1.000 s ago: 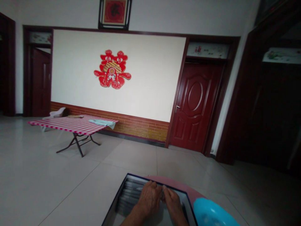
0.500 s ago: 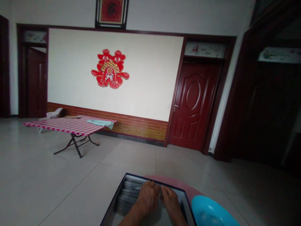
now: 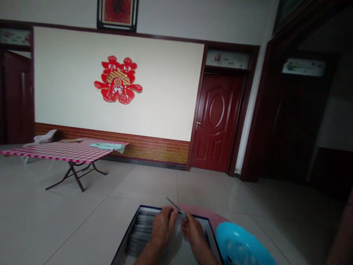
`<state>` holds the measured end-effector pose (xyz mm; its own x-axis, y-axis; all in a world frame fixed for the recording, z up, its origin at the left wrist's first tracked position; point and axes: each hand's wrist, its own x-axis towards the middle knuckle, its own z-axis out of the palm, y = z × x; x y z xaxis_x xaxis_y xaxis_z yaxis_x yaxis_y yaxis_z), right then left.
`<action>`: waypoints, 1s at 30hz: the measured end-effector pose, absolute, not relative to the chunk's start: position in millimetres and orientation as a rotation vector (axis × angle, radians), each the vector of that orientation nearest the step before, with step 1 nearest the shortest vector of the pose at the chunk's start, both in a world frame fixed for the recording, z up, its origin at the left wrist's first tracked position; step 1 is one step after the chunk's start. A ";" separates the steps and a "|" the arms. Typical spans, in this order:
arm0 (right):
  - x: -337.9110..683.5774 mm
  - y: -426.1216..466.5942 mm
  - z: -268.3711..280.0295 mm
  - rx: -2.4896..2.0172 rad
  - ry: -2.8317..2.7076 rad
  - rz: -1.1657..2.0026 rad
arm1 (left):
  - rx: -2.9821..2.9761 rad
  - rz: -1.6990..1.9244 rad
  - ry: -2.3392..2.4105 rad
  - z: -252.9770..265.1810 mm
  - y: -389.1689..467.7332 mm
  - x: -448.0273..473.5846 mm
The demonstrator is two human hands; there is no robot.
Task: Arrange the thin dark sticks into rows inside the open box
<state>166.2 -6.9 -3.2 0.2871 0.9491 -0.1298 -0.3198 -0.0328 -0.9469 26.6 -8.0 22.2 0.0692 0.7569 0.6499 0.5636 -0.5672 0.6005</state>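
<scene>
A shallow, dark-rimmed box [image 3: 127, 235] with a pale inside lies at the bottom centre, below both hands. My right hand [image 3: 193, 230] is closed, pinching a thin dark stick [image 3: 171, 201] that slants up to the left past the box's far edge. My left hand [image 3: 163, 226] is bent over the box's left half, its fingers curled together close to the stick. Whatever those fingers hold is hidden. Beside my left hand, several slim grey rod-like pieces [image 3: 140, 230] lie in rows, blurred.
The box rests on a pinkish round surface [image 3: 216, 218]. A blue basin [image 3: 237, 235] with small pale things in it stands to the right. Farther off are a folding table [image 3: 66, 151] with a checked top and a closed red door [image 3: 216, 121]. A blurred shape crosses the lower right edge.
The view has swung right. My hands have moved apart a little, and the thin stick now shows between them, pointing up and left.
</scene>
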 end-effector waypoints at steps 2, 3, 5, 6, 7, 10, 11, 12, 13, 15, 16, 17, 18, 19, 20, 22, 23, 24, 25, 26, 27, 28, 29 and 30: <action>160.2 -9.6 -6.1 -1.116 -0.731 1.297 | 1.970 1.532 1.338 23.4 -4.7 25.1; 157.4 -11.3 -7.5 -1.102 -0.760 1.354 | 1.900 1.557 1.327 24.4 -3.4 24.6; 152.8 -14.9 -9.8 -1.095 -0.850 1.441 | 1.818 1.597 1.285 26.6 -2.1 24.6; 151.0 -16.8 -10.4 -1.106 -0.902 1.465 | 1.803 1.599 1.255 27.3 -1.9 24.9; 149.5 -18.8 -10.5 -1.119 -0.959 1.482 | 1.795 1.596 1.222 27.5 -1.8 25.2; 146.5 -24.6 -6.7 -1.170 -1.122 1.488 | 1.810 1.595 1.180 25.2 -0.3 24.7; 146.0 -26.3 -4.2 -1.181 -1.166 1.480 | 1.832 1.605 1.203 23.6 1.0 23.7; 145.7 -27.6 -1.2 -1.182 -1.198 1.466 | 1.863 1.611 1.245 21.6 2.7 22.3; 145.6 -28.7 2.3 -1.177 -1.213 1.448 | 1.906 1.603 1.297 19.5 4.6 20.6; 146.2 -29.8 10.6 -1.143 -1.204 1.396 | 2.019 1.539 1.385 15.4 7.9 17.4; 147.1 -29.8 15.5 -1.117 -1.183 1.361 | 2.091 1.493 1.408 13.6 9.1 16.4; 148.6 -29.5 21.0 -1.093 -1.155 1.322 | 2.175 1.443 1.417 12.0 9.8 15.9; 150.7 -29.0 27.0 -1.072 -1.127 1.284 | 2.265 1.396 1.422 10.6 10.1 16.0; 153.8 -28.3 33.6 -1.055 -1.098 1.248 | 2.355 1.352 1.430 9.3 10.1 16.7; 158.0 -27.4 40.6 -1.044 -1.071 1.214 | 2.439 1.312 1.444 8.1 9.9 17.7; 170.5 -25.8 55.1 -1.046 -1.031 1.148 | 2.577 1.250 1.470 5.6 9.8 19.9; 179.2 -25.4 62.0 -1.058 -1.017 1.115 | 2.626 1.238 1.477 4.3 10.1 20.6; 189.6 -25.6 68.0 -1.077 -1.005 1.080 | 2.663 1.238 1.477 2.9 10.6 21.0; 201.7 -26.6 72.9 -1.103 -0.999 1.045 | 2.688 1.245 1.471 1.6 11.4 20.9; 215.5 -28.5 76.4 -1.137 -0.996 1.010 | 2.704 1.251 1.462 0.3 12.3 20.5; 230.6 -31.4 78.3 -1.178 -0.994 0.972 | 2.713 1.251 1.455 -1.0 13.1 19.9; 246.7 -35.5 78.7 -1.222 -0.995 0.927 | 2.717 1.243 1.448 -2.2 13.9 19.4; 263.4 -40.5 77.6 -1.269 -1.000 0.882 | 2.718 1.236 1.440 -3.4 14.5 19.1; 280.1 -46.4 75.4 -1.320 -1.009 0.838 | 2.716 1.231 1.432 -4.3 14.8 19.2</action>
<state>280.1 -46.4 75.4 0.3613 0.9261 0.1090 0.0631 0.0923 -0.9937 19.2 14.8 -4.3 0.3527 0.6440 0.6788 0.7676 -0.6140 0.1837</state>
